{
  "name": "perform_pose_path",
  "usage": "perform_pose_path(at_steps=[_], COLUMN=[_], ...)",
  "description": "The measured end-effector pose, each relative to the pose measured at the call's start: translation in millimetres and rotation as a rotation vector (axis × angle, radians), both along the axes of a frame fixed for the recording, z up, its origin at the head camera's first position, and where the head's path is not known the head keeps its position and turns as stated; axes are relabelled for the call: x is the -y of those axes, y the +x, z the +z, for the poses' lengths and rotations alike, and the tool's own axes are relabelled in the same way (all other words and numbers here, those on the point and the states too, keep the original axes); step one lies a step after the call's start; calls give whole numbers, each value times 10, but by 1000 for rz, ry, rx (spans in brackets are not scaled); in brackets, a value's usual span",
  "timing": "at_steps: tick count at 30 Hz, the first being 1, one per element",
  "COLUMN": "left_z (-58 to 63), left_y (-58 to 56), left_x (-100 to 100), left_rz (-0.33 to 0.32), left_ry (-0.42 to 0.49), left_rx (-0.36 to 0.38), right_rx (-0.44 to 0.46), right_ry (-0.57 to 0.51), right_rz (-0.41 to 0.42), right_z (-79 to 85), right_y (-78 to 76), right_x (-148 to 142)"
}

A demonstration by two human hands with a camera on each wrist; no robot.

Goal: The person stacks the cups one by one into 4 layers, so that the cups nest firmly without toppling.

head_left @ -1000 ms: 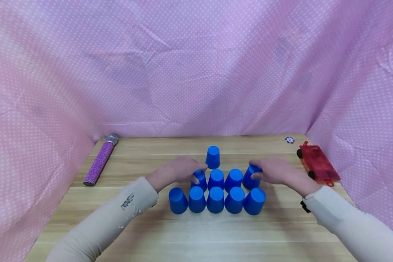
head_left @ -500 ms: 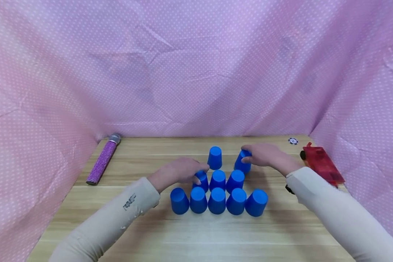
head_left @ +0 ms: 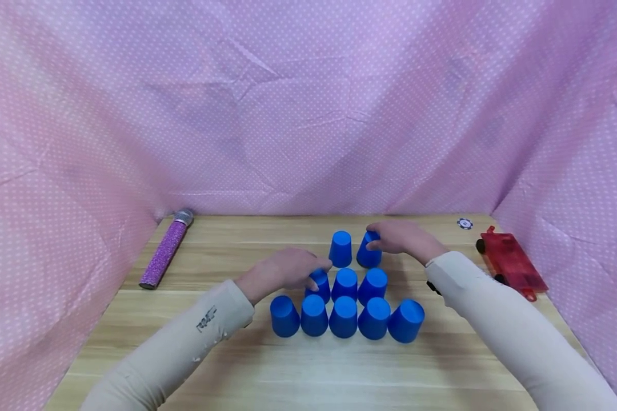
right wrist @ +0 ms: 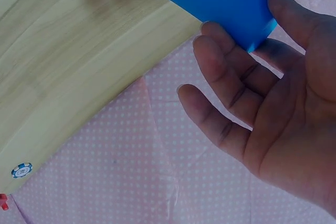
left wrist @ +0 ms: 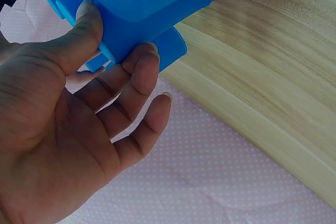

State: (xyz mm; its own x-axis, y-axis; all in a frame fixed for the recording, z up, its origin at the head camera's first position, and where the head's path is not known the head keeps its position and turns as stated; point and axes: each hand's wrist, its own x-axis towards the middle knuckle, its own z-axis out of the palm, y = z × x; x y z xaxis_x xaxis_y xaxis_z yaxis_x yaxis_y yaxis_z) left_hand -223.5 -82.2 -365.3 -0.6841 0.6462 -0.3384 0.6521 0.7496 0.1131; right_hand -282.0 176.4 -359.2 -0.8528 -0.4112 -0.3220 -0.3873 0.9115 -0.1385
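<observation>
Grips a back-row blue cup [head_left: 366, 256] in the right hand [head_left: 402, 236] and the middle row's leftmost cup [head_left: 321, 281] in the left hand [head_left: 288, 269], mouth-down here on the pale wood-grain tabletop [head_left: 288, 374], hemmed in behind and on both sides by white-dotted pink cloth [head_left: 308, 154]!

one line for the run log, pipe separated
left hand: grips middle row's left cup | right hand: grips back row's right cup | front row: five blue cups
</observation>
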Motion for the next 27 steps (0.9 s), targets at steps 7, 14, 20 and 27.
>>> perform_pose_path(at_steps=[7,14,20,27], left_z=[-32,-25,-18,-20], left_y=[-8,-11,-10,-11], left_x=[1,-3,-4,-4], left_rz=[7,-3,-9,-4], left_ry=[3,0,1,2], left_rx=[8,0,-4,-3], right_rx=[9,6,10,-8], right_ry=[25,15,34,50], right_rz=[-10,-12,-13,9], right_z=[-30,-15,-9,-46], right_y=[-31,-34,-41,-48], right_x=[39,88,114,121])
